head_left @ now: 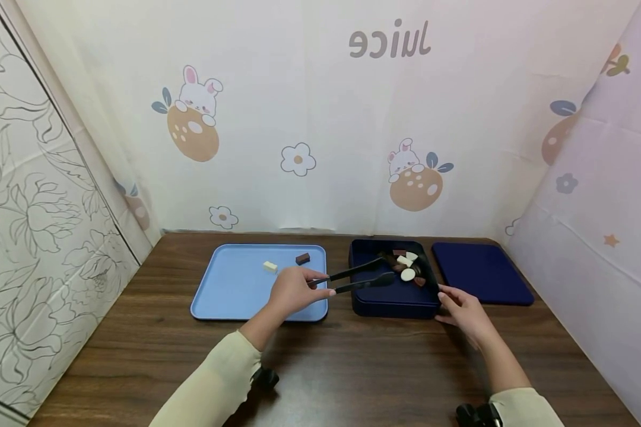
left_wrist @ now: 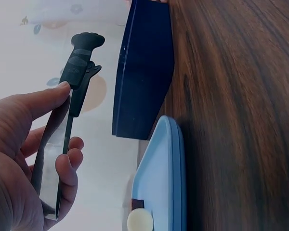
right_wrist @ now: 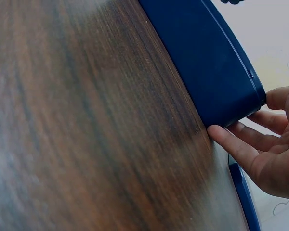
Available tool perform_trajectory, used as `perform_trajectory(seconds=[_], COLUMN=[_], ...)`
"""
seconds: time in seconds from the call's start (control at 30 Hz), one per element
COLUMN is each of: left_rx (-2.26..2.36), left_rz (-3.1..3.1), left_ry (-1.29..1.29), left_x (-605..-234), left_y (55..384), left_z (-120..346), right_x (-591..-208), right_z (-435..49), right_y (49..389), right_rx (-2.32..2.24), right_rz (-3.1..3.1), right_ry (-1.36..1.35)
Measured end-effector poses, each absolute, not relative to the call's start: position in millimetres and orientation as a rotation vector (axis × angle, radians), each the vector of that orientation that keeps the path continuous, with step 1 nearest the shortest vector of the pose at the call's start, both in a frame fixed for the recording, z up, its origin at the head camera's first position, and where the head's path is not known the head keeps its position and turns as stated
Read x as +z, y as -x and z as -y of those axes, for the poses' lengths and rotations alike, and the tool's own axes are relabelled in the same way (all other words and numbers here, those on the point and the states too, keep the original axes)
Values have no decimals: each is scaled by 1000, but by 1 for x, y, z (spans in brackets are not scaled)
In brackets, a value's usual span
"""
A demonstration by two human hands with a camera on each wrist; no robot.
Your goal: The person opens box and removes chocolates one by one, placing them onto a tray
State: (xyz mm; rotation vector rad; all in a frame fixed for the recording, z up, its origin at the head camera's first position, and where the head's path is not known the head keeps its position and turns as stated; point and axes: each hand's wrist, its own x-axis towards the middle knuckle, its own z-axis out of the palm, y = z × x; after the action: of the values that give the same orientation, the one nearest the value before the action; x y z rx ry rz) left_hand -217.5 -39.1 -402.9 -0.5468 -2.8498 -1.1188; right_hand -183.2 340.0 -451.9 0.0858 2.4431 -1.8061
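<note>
tongs over the dark blue box

left hand [head_left: 294, 292] grips black tongs [head_left: 355, 276], arms slightly apart, tips over the dark blue box [head_left: 392, 299] beside 1 white oval piece [head_left: 408, 274]. right hand [head_left: 462, 311] rests straight fingers [right_wrist: 231, 144] on the box's near right corner. left of box: light blue tray [head_left: 235, 290] holding 2 pieces.

Bare wooden table [head_left: 352, 367] lay open across the lower frame, while the light blue tray [head_left: 229, 290], dark blue box [head_left: 390, 299] and navy lid [head_left: 481, 273] blocked the middle strip, curtains closing three sides.
</note>
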Motion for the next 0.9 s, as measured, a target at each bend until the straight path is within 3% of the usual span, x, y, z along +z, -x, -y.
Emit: perform_trajectory(seconds=[0.9], left_rx=[-853], left_rz=[3027], left_ry=[460], left_x=[-397], left_y=[254], left_z=[-6], right_x=[-448], right_z=[-336], right_y=[187], right_rx=[-1831], right_rz=[-2438], right_ry=[-96])
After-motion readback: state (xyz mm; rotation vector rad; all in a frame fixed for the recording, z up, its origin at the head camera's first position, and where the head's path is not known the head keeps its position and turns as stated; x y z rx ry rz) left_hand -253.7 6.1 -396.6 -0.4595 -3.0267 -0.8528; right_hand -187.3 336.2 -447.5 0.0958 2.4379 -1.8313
